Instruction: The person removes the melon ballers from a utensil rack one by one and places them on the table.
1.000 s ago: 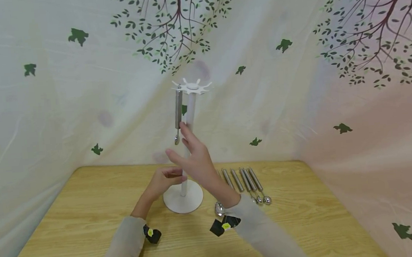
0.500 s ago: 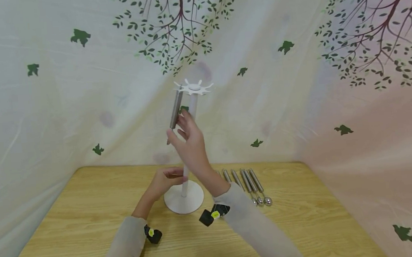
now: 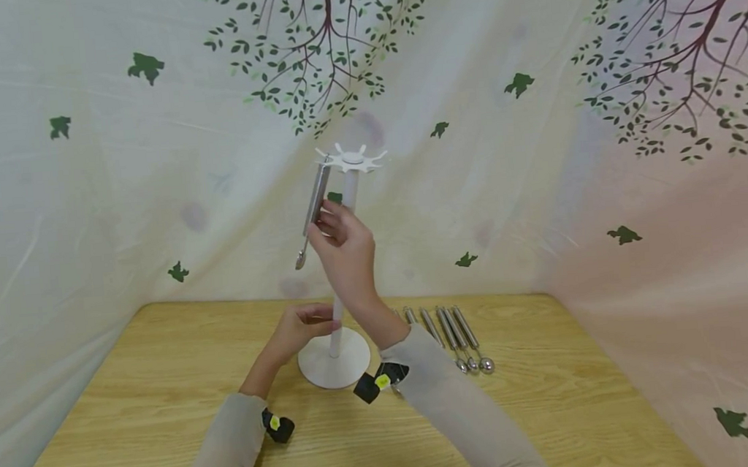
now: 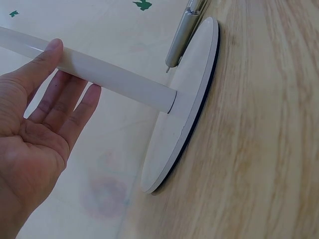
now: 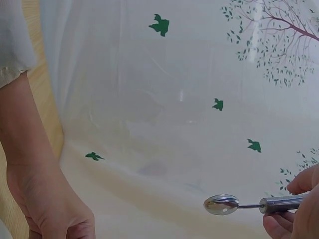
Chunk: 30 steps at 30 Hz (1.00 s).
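Observation:
In the head view, a white utensil stand (image 3: 335, 372) with a spoked hook top (image 3: 353, 160) rises from the table. My left hand (image 3: 299, 329) holds its pole low down; in the left wrist view thumb and fingers grip the white pole (image 4: 124, 82) from opposite sides. A small steel scoop (image 3: 315, 194) is at a hook on the left side, leaning with its bowl end outward to the left. My right hand (image 3: 349, 257) pinches the lower end of its handle. Its shiny oval bowl (image 5: 222, 204) shows in the right wrist view, beyond the fingers.
Several steel utensils (image 3: 450, 330) with round or oval heads lie side by side on the wooden table (image 3: 165, 426), right of the stand; my right forearm partly covers them. A patterned cloth (image 3: 248, 221) hangs behind the table.
My right hand has come up and left to the hanging scoop and taken its handle. The scoop has swung from near upright to a lean, bowl toward the left. My left hand stays put.

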Available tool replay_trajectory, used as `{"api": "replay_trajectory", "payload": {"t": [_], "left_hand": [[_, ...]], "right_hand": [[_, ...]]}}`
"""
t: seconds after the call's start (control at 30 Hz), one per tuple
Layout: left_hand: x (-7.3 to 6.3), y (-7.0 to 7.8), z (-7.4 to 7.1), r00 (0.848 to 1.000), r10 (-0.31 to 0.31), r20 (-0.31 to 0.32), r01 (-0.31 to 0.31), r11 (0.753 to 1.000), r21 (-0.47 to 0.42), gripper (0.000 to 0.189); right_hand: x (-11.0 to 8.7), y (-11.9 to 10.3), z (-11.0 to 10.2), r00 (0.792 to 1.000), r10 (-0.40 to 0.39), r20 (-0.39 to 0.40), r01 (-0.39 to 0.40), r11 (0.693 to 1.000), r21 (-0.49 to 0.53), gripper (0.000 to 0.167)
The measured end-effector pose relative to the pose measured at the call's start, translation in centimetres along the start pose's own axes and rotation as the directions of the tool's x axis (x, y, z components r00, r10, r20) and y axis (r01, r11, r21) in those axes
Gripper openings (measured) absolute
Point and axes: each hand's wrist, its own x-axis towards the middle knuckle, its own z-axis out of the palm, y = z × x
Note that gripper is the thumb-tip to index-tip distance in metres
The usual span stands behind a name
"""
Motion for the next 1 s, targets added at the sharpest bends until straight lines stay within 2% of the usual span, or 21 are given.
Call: {"api": "replay_trajectory", "payload": {"t": [0.47, 1.0], "left_hand": [[0.0, 0.1, 0.0, 1.000, -0.002, 0.003, 0.002, 1.000, 0.020, 0.035], [-0.2, 0.1, 0.1, 1.000, 0.013, 0.006, -0.013, 0.999, 0.031, 0.035]], "right_hand": [[0.4, 0.6, -0.3, 0.998, -0.054, -0.037, 0.053, 0.999, -0.009, 0.034], [0.8, 1.0, -1.0, 0.999, -0.024, -0.021, 0.024, 1.000, -0.004, 0.034]]}}
